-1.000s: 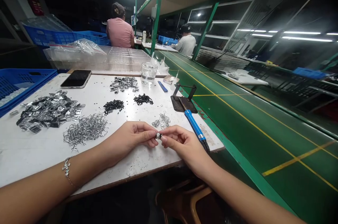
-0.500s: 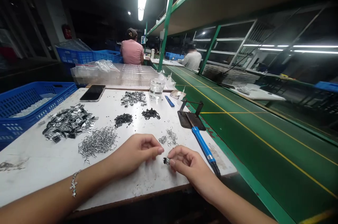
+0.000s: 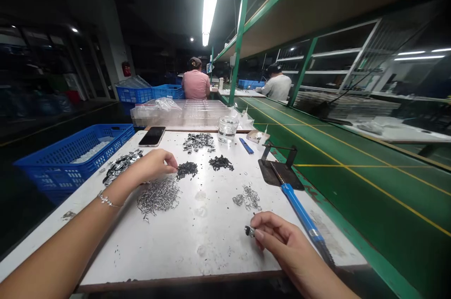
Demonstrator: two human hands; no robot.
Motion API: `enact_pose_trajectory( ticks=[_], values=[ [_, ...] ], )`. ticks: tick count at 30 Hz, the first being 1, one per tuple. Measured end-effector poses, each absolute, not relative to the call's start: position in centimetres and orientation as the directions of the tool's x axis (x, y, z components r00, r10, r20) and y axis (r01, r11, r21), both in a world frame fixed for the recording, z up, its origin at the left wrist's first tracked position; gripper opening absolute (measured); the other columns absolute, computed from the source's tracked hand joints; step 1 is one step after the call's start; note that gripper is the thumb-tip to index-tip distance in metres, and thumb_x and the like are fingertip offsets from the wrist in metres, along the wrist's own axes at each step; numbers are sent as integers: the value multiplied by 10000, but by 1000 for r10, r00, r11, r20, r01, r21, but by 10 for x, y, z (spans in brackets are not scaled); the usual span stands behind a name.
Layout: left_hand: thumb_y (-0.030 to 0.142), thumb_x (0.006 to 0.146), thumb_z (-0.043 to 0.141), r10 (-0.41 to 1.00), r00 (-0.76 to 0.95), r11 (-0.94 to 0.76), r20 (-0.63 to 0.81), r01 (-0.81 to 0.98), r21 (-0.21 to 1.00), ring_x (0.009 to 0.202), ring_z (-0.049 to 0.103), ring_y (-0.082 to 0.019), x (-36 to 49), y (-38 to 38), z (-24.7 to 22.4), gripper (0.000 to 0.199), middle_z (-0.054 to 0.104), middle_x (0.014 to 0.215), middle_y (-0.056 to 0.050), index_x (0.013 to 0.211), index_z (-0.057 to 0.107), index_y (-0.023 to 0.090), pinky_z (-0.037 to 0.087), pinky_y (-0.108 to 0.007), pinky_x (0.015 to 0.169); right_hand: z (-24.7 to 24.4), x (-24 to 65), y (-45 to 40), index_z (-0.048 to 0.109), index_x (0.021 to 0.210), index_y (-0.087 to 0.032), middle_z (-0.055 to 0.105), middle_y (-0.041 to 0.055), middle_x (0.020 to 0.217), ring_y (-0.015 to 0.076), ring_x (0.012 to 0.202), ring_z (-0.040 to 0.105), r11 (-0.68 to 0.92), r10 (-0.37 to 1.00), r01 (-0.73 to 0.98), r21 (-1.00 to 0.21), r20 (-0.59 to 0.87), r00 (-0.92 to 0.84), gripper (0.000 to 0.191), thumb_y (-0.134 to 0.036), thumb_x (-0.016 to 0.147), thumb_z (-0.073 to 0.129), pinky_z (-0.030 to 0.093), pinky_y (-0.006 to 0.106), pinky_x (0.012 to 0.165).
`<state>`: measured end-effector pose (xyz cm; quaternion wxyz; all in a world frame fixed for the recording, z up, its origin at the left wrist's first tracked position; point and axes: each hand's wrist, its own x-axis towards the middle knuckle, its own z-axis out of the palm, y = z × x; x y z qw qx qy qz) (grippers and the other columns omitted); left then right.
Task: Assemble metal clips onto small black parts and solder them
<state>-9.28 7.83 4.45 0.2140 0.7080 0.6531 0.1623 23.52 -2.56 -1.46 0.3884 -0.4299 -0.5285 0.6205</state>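
Right hand (image 3: 282, 239) pinched a black-and-silver part (image 3: 250, 231). Left hand (image 3: 155, 166), grip impossible to tell, was beside black pieces (image 3: 188, 170); picking 1 seemingly demanded precision.

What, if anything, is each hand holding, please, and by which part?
The right hand pinches a small black-and-silver part by its silvery end; the black end juts out. Whether the left hand, beside small black pieces, holds anything cannot be told.

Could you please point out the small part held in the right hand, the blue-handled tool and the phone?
Small part (image 3: 249, 231): head view, on its exposed end.
Blue-handled tool (image 3: 299, 210): head view, on the middle of its handle.
Phone (image 3: 152, 136): head view, on its dark screen.
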Motion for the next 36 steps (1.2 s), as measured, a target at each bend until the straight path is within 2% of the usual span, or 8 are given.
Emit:
enact_pose_trajectory(
  ticks=[7,15,19,23,28,31,33,36],
  values=[
    [474,578,677,989,92,-29,-113,884,466,635,552,-195,-95,86,27,311,670,696,-46,692,679,185,345,-272,551,-15,233,-24,632,823,-200,517,-32,667,107,638,451,-165,945,-43,-985,-145,-292,251,-394,703,737,339,225,612],
    [453,644,602,973,105,-6,-208,904,427,531,456,-152,-96,85,27,290,627,616,-31,681,685,179,305,-265,499,-15,234,-26,631,822,-201,511,-39,655,98,622,443,-174,940,-41,-984,-154,-304,231,-384,719,726,348,219,599],
    [432,637,614,969,107,-1,-224,905,425,578,490,-160,-95,84,29,264,647,662,-31,692,689,184,323,-261,523,-11,232,-28,633,815,-191,523,-35,650,99,612,454,-184,947,-39,-982,-166,-274,247,-385,702,736,351,221,588],
    [443,621,641,970,108,-2,-217,899,438,613,522,-178,-92,82,28,268,652,666,-36,691,689,188,341,-264,540,-10,232,-28,639,819,-192,529,-29,652,102,611,467,-180,947,-30,-983,-164,-277,250,-391,702,734,365,226,590],
    [404,684,596,972,138,-45,-189,903,427,599,515,-190,-89,78,33,227,648,664,-54,634,668,195,353,-284,540,-12,234,-27,640,824,-199,530,-20,645,118,601,481,-155,950,5,-988,-151,-272,252,-408,709,720,389,245,586],
    [389,724,576,986,145,-100,-82,907,409,748,541,-230,-81,69,45,222,652,758,-85,660,659,193,378,-298,613,-10,232,-27,645,816,-199,559,-7,680,131,641,510,-143,956,1,-990,-139,-257,245,-402,704,724,409,250,610],
    [418,754,571,979,201,-185,13,871,455,818,545,-234,-68,59,56,237,652,856,-85,768,668,202,390,-296,644,-7,229,-27,649,807,-201,582,-3,724,134,696,534,-133,958,-14,-991,-125,-257,217,-376,706,730,421,245,650],
    [467,799,551,922,387,-291,6,685,668,673,536,-182,-40,38,67,279,649,828,-50,864,672,224,394,-279,572,-4,226,-28,644,809,-202,610,-1,802,135,772,563,-123,959,-30,-992,-111,-259,190,-345,716,728,435,240,714]
  ],
)
